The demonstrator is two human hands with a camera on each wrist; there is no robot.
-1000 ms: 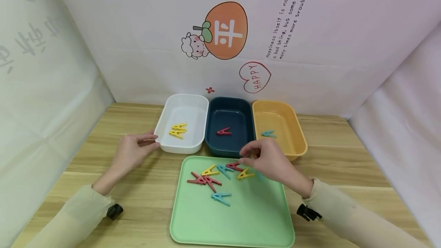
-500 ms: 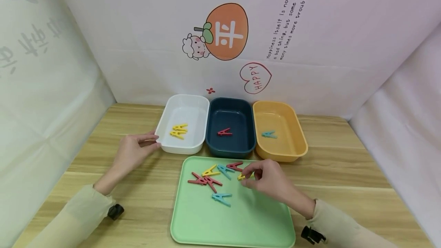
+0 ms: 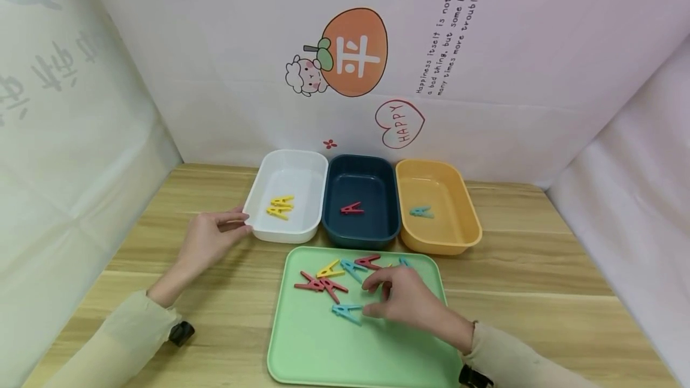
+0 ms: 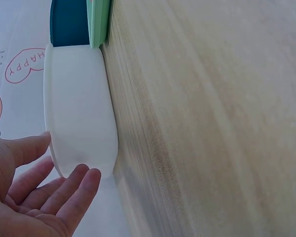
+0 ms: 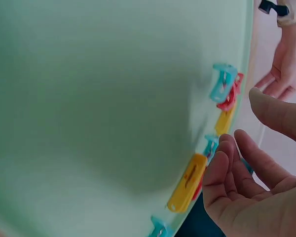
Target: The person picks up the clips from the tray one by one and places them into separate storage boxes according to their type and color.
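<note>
My left hand (image 3: 207, 241) rests its fingertips at the near left corner of a white bin (image 3: 293, 181); in the left wrist view its thumb meets the rim. My right hand (image 3: 406, 301) hovers over the green tray (image 3: 323, 352), thumb and fingers apart with nothing between them. Right by its thumb lies a light blue clothespin (image 3: 345, 312). Other clothespins lie towards the tray's far side: a yellow one (image 3: 330, 269), a blue one (image 3: 353, 268), and red ones (image 3: 368, 261). Another yellow clothespin (image 5: 187, 182) is mostly hidden behind the right hand in the head view.
Beside the white bin stand a dark blue bin (image 3: 361, 181) holding a red clothespin (image 3: 353, 208) and an orange-yellow bin (image 3: 444, 196) holding a blue clothespin (image 3: 421, 212). Yellow clothespins (image 3: 279, 212) lie in the white bin. A printed cloth (image 3: 242, 76) hangs behind the wooden table (image 3: 226, 328).
The right hand has moved from near the bins back over the tray, past the yellow clothespin to beside the nearest blue one. The left hand has stayed at the white bin.
</note>
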